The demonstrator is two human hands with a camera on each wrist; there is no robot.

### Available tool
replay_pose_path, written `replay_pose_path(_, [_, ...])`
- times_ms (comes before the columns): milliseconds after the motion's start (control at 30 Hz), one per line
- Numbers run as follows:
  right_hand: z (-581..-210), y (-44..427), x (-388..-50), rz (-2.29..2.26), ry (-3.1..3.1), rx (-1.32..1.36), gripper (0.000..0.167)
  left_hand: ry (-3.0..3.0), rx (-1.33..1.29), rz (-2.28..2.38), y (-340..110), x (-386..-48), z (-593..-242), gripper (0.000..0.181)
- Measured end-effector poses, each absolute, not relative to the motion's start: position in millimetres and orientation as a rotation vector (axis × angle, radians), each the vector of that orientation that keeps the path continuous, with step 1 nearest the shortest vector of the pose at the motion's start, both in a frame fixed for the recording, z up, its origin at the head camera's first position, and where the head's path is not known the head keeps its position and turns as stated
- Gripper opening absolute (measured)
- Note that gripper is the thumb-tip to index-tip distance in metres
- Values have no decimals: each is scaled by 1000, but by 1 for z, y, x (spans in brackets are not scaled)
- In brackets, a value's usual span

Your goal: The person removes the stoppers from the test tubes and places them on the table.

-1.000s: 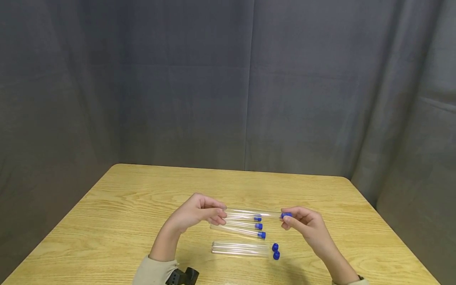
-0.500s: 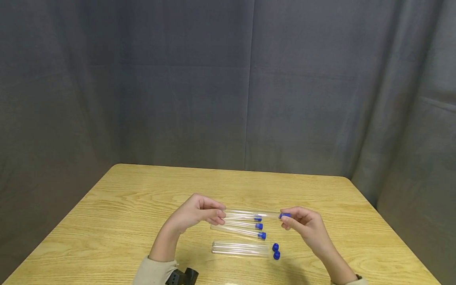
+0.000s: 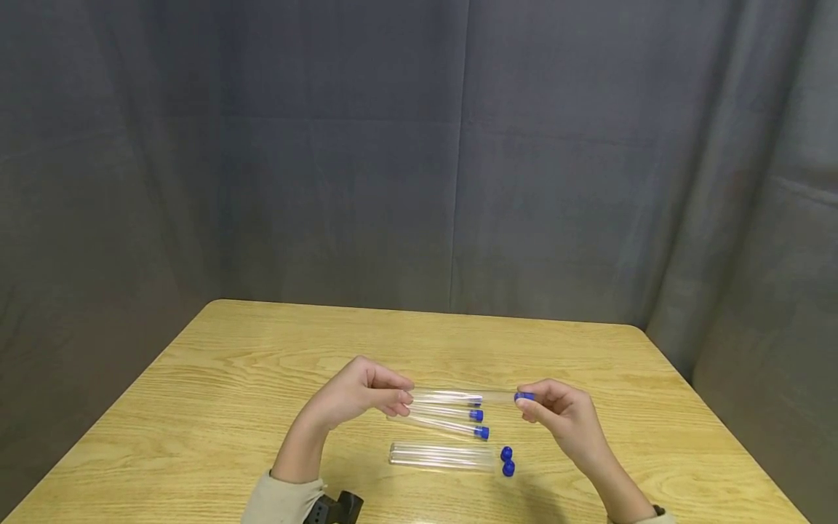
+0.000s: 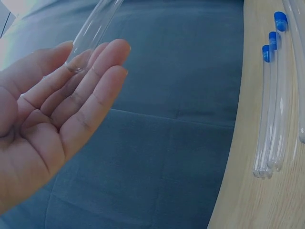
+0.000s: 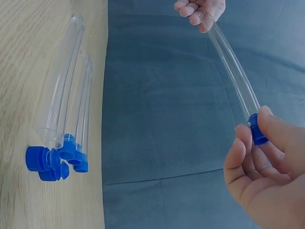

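My left hand [image 3: 356, 393] pinches the rounded end of a clear test tube [image 5: 233, 71] between thumb and fingers. The tube lies level above the table in the head view. At its other end sits a blue cap [image 5: 257, 130], which my right hand [image 3: 563, 413] pinches between thumb and fingertips. How deep the cap sits in the tube cannot be told. Beneath lie several capped test tubes [image 3: 445, 426], side by side. Closer to me are uncapped test tubes [image 3: 441, 457], with two loose blue caps [image 3: 507, 461] just right of their mouths.
The wooden table [image 3: 262, 335] carries all the tubes. A grey curtain [image 3: 340, 182] hangs behind the table and along its sides. A black wrist strap with a camera [image 3: 335, 508] is on the left sleeve.
Both hands stay almost in place with the tube and its cap. The held tube has shifted very slightly; the tubes and caps on the table have not moved.
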State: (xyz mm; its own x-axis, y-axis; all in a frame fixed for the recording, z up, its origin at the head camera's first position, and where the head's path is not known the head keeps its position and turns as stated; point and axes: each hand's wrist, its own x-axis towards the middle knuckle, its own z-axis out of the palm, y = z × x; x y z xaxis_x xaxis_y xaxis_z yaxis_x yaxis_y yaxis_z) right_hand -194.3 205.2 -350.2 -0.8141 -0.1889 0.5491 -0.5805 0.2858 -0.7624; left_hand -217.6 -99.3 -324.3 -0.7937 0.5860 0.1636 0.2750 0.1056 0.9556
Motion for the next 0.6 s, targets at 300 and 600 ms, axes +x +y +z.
replay_pose_path(300, [-351, 203, -195, 1520, -2220, 585, 6, 2163, 831, 1721, -98, -215, -322, 28])
replay_pose_path(600, [-351, 208, -198, 1568, -2231, 639, 6, 2104, 882, 1733, -101, -218, -323, 25])
